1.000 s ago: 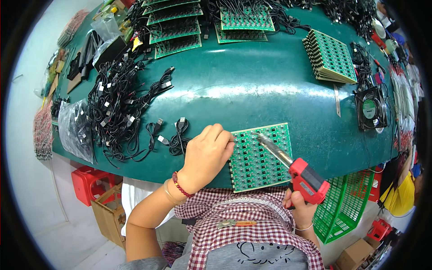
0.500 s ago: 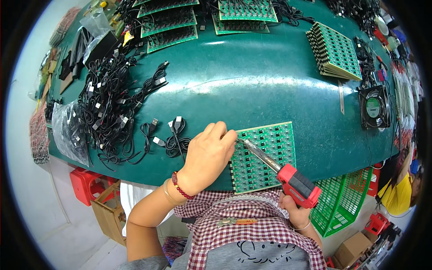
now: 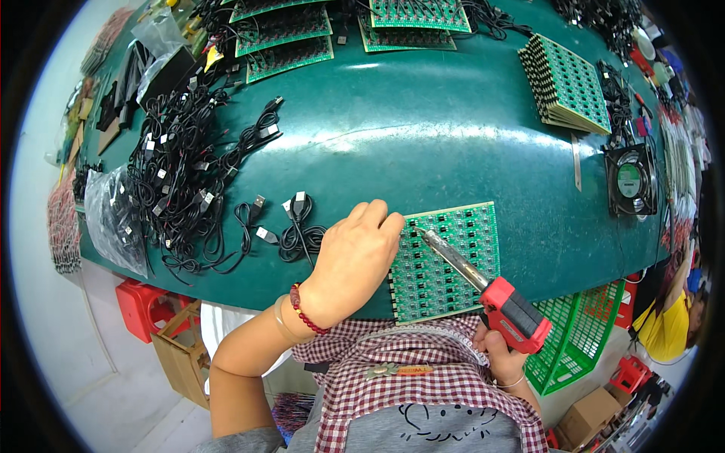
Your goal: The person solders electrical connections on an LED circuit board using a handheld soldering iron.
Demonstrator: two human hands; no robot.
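A green circuit board (image 3: 445, 264) with rows of small black parts lies at the table's near edge. My left hand (image 3: 355, 257) is closed in a pinch at its upper left corner; what the fingertips hold is hidden. Beside that wrist, a coiled black USB cable (image 3: 300, 234) has a strand running under the hand. In my right hand (image 3: 500, 355) is a red and black soldering gun (image 3: 516, 313), gripped by its handle. Its metal barrel slants up and left across the board, with the tip near the upper left corner, a little apart from my left fingertips.
A large heap of black USB cables (image 3: 177, 181) and a clear plastic bag (image 3: 113, 219) lie to the left. Circuit boards (image 3: 287, 34) stand in stacks at the back, with another stack (image 3: 566, 83) at the far right. A small fan (image 3: 628, 180) sits at the right edge, above a green basket (image 3: 578, 332).
The soldering gun has shifted slightly right, its tip drawing back from my left fingertips. My left hand stays pinched near the same corner. The view has shifted slightly.
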